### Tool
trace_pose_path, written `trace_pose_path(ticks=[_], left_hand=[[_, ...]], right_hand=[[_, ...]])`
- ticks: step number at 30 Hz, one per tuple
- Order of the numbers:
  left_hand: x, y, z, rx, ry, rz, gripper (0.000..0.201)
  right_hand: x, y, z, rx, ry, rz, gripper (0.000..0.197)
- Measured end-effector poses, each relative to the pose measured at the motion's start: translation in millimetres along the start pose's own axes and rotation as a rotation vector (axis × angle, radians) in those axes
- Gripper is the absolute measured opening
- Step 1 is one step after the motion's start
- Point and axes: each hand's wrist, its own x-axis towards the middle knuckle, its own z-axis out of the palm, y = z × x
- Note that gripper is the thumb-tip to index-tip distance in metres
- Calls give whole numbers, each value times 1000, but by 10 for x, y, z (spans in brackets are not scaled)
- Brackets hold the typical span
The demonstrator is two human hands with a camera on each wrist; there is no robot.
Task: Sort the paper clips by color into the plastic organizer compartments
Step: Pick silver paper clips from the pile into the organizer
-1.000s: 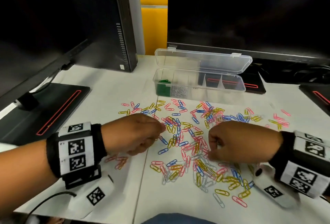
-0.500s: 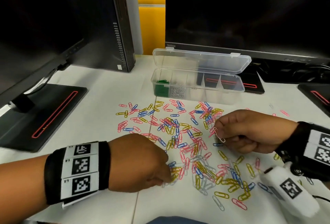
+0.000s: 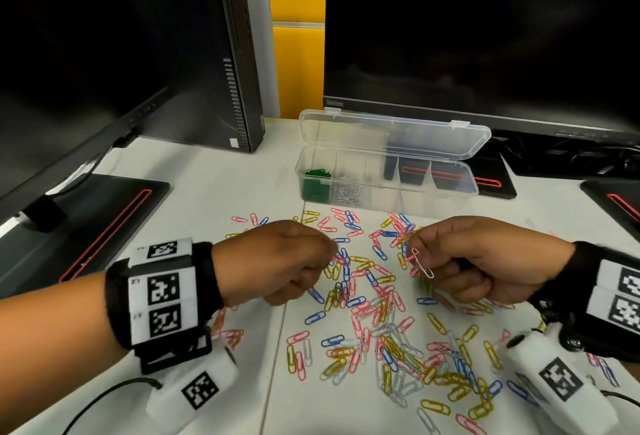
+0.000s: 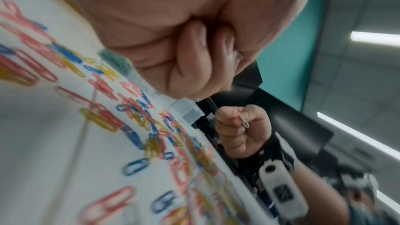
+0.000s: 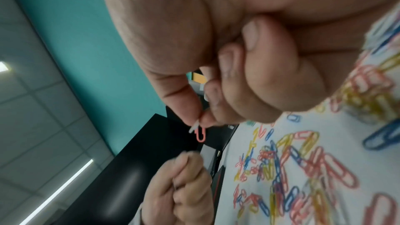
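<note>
Pink, blue, yellow and white paper clips lie scattered across the white desk. Behind them stands the clear organizer with its lid open. Green clips fill its leftmost compartment and white clips the one beside it. My right hand hovers over the pile and pinches a white clip together with a pink clip. My left hand is curled into a fist just to its left. A thin white clip sticks out edge-on from its fingertips.
Two dark monitors and a black PC tower stand close behind the organizer. Black monitor bases lie at the left, behind the box and at the far right. A black cable trails by the front edge.
My right hand lifted its clips off the pile and holds them up. My left hand dipped into the pile's near side, then rose toward the right hand.
</note>
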Motion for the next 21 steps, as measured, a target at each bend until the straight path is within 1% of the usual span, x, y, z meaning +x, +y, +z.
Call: trace_pose_path(ticks=[1,2,3,4,5,7,8,9,12,13,14,16,17,18,19,20,21], left_hand=[[35,22,0,-57,-25,0,33],[73,34,-10,-122,-60,-1,32],[102,49,-18,-198,-96,-7,27],[135,52,-30,-276,-124,-20,23],[167,48,-41,-344,-146,-38,23],[220,45,-50,-398,-180,-76,32],[244,51,-39,-365,-182,-78,35],[265,62,-14,-278,-162,-58,36],[303,123,83,221,-58,76,34],[310,141,124,344,-52,123,33],[323,142,148,406,-42,160,31],[340,138,142,445,10,185,22],[350,131,104,506,48,188,17],[372,134,45,582,88,179,12],[393,161,-13,609,120,154,8],[432,194,-78,554,149,114,5],[484,247,-136,406,179,71,3]], right_hand=[[-11,-46,61,-98,0,13,23],[-24,-80,115,-313,25,18,22],[-31,-112,171,-566,80,3,23],[-38,-151,222,-761,135,-39,25],[-39,-179,243,-822,177,-80,25],[-60,-210,241,-707,205,-103,18],[-66,-223,243,-650,207,-103,14],[-60,-222,244,-643,215,-96,12],[-1,-213,293,-598,209,-99,11],[16,-216,304,-566,197,-104,11],[24,-220,309,-565,190,-106,11],[17,-239,294,-710,217,-95,13],[11,-252,277,-812,248,-91,14],[6,-273,255,-900,281,-91,14],[5,-308,235,-971,318,-94,14],[16,-360,205,-1028,364,-104,12],[51,-422,171,-1079,417,-117,10]])
